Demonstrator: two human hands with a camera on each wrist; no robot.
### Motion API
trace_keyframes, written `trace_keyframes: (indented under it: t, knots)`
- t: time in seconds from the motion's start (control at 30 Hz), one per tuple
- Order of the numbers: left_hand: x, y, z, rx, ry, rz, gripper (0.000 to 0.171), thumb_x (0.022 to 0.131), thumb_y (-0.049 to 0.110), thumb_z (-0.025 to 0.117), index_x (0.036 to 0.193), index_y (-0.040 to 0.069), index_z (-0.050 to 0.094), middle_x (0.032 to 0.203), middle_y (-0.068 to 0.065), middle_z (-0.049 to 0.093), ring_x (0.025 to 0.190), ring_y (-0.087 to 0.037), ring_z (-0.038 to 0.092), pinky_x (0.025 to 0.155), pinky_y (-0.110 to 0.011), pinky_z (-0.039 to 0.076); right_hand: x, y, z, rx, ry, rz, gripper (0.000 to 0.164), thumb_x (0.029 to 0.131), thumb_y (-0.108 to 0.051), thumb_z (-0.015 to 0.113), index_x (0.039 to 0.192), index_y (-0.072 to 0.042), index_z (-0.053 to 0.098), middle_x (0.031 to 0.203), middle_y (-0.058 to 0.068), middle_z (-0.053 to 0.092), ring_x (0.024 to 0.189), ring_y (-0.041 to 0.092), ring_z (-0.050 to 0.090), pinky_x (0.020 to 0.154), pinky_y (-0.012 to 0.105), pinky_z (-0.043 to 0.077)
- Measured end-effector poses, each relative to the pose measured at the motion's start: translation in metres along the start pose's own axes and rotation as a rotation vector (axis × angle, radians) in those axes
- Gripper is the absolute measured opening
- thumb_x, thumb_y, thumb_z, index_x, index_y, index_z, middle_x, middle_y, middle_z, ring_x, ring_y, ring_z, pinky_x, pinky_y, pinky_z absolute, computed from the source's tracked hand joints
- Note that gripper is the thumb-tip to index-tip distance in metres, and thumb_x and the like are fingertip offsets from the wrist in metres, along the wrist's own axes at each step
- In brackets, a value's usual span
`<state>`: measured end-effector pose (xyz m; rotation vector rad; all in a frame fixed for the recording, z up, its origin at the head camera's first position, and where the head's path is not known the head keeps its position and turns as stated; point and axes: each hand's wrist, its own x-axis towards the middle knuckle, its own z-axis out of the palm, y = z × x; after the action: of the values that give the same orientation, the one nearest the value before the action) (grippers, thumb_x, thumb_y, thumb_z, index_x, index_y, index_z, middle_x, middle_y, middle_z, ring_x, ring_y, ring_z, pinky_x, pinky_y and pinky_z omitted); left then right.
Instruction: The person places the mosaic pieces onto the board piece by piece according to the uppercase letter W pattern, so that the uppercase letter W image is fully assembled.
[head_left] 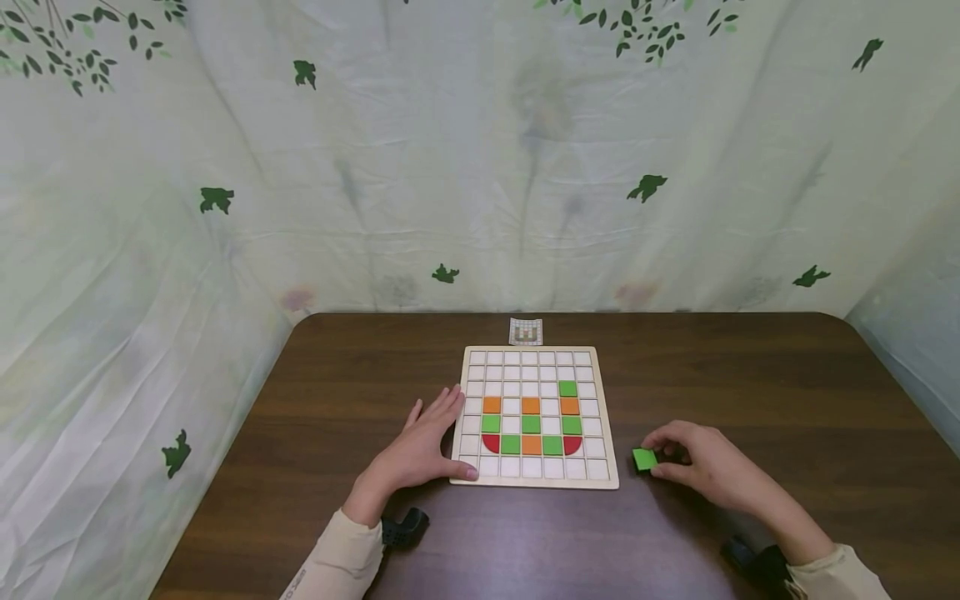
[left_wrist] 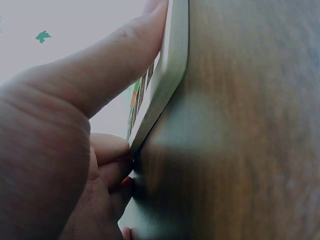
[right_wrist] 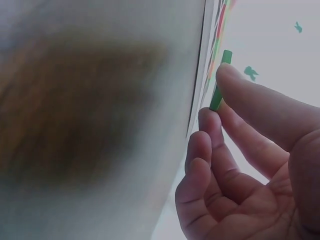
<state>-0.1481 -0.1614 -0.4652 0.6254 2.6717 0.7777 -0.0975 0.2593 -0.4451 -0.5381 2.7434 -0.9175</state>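
A wooden grid board (head_left: 542, 482) with white squares lies flat on the table. Orange and green square tiles and two red rounded tiles fill part of its grid. My left hand (head_left: 422, 442) rests at its left side, thumb on the near left corner and fingers extended along the edge; the left wrist view has the thumb over the board's rim (left_wrist: 167, 75). To the right of the board, my right hand (head_left: 701, 462) pinches a green square tile (head_left: 643, 460) between thumb and fingers. In the right wrist view that thin tile (right_wrist: 216, 97) appears edge-on, the other fingers curled below.
A small card (head_left: 526, 332) printed with a grid pattern lies just beyond the board's far edge. The dark wooden table (head_left: 375, 358) extends on both sides. Behind it hangs a pale curtain (head_left: 465, 167) with leaf and bird prints.
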Motion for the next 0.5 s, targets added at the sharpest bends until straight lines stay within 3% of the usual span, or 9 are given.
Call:
trace_keyframes:
  t: [0.5]
  knots:
    - [0.001,-0.002,0.002,0.006,0.001,-0.006,0.117,0.075,0.054,0.084,0.16,0.006,0.021,0.168,-0.007,0.013,0.155,-0.024,0.006,0.12,-0.057,-0.003,0.013,-0.012,-0.001,-0.019,0.03,0.014,0.024,0.087,-0.023,0.081,0.108,-0.016,0.073,0.1,-0.008,0.066,0.086,0.01,0.058,0.073,0.032,0.051]
